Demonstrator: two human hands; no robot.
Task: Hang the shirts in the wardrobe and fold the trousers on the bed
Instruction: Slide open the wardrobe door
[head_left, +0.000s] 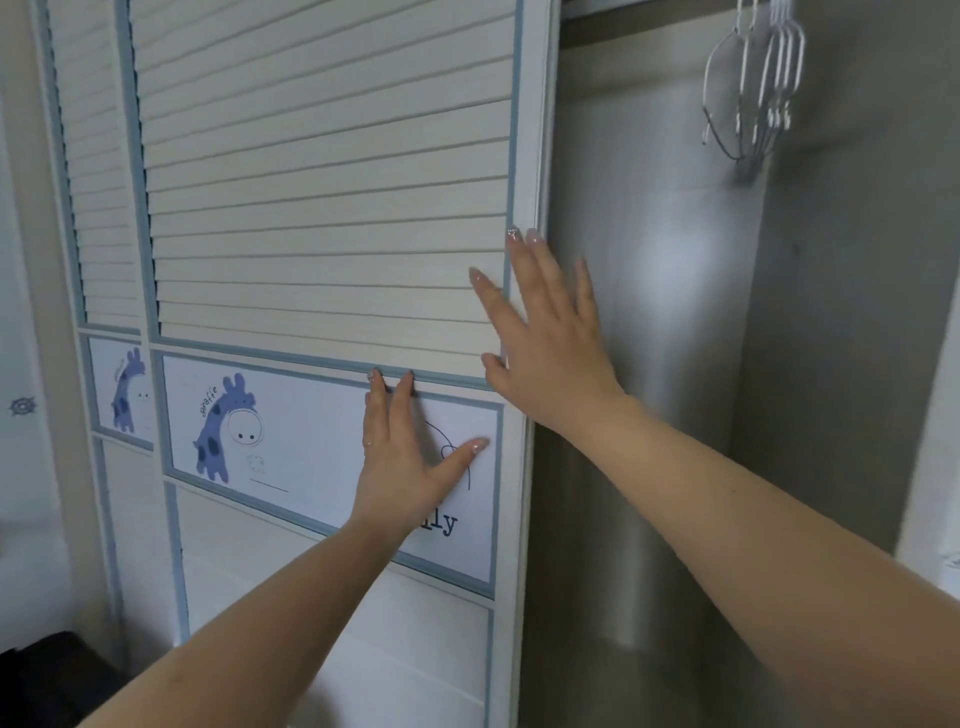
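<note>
Wardrobe door (322, 208), centre frame — we judge it stiff, sliding, best pushed at its right edge, where our left hand (400, 457) and right hand (545, 343) press flat, fingers spread, gripping nothing — hangers (753, 88) upper right.

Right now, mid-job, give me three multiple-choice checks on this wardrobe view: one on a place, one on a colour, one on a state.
1. Where do the wire hangers hang?
A. top right, inside the wardrobe
B. on the door's face
C. bottom left

2. What colour is the giraffe printed on the sliding door?
A. red
B. blue-purple
C. green

3. How do the hands meet the door?
A. both clenched in fists
B. both flat and open
C. one holding a shirt

Answers: 1 A, they dangle in the open bay; 2 B, by its print; 3 B, left hand and right hand press with spread fingers.
</note>
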